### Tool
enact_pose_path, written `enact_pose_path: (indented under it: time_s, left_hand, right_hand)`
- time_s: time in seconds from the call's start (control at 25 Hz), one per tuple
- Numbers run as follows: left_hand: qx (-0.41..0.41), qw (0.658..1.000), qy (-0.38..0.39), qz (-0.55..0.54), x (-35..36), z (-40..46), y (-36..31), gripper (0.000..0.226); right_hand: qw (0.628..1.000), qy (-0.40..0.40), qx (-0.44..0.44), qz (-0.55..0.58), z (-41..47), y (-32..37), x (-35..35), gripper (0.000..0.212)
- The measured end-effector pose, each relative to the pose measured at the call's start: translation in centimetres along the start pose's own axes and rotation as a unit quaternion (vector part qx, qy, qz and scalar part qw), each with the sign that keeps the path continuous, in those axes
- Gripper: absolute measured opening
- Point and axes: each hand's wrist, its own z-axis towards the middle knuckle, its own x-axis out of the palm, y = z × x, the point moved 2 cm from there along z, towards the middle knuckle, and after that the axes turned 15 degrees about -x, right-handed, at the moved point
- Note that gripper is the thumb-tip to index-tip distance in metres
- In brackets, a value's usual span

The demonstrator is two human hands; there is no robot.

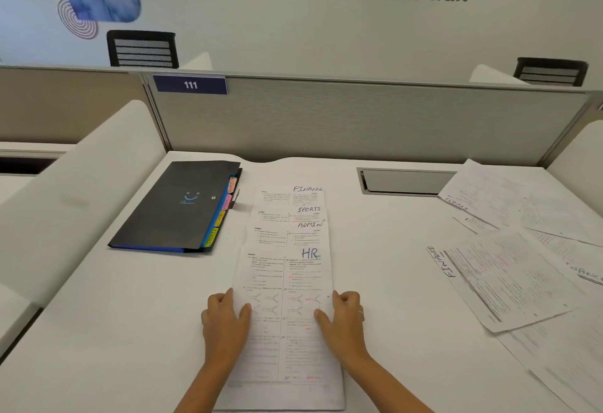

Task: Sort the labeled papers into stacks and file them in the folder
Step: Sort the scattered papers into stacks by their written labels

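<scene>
Both hands grip the HR sheet at its side edges.

I see the left hand (225,318) and right hand (342,316) each pinching, thumb on top, the white printed sheet marked HR (282,282), topmost of a staggered stack showing ADMIN, SPORTS, FINANCE. The black tabbed folder (176,207) lies closed, apart to the left; loose white papers (509,269) spread right. Bare white desk (114,331) flanks both hands.

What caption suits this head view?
Both hands hold the HR sheet atop staggered labeled papers beside a closed tabbed folder.
</scene>
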Motion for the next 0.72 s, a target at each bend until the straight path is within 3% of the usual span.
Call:
enact_pose_path:
  time_s: [0.08,0.16,0.24,0.32,0.6,0.72]
  left_hand:
    - [-0.027,0.998,-0.026,0.045,0.1,0.0,-0.3,0.057]
    - [-0.043,0.993,-0.071,0.087,0.4,-0.8,-1.1,0.064]
    - [-0.008,0.991,-0.098,0.088,1.7,-2.1,-2.6,0.065]
    - [0.058,0.991,-0.102,0.072,3.9,-3.9,-4.5,0.06]
    - [0.242,0.964,-0.003,0.111,15.1,-12.4,-11.5,0.053]
    - [0.273,0.943,0.041,0.184,19.6,-14.7,-12.4,0.06]
  right_hand:
    - [0.999,0.011,0.004,0.037,0.2,-0.1,-0.6,0.031]
    - [0.996,0.022,0.024,0.088,0.3,-0.5,-1.6,0.047]
    - [0.992,0.02,0.044,0.113,0.3,-1.8,-3.4,0.061]
    - [0.994,0.002,0.042,0.105,0.4,-3.9,-6.0,0.06]
    - [0.995,-0.068,0.021,-0.077,0.1,-18.5,-20.1,0.052]
    - [0.982,-0.022,0.033,-0.186,-2.3,-25.9,-25.7,0.059]
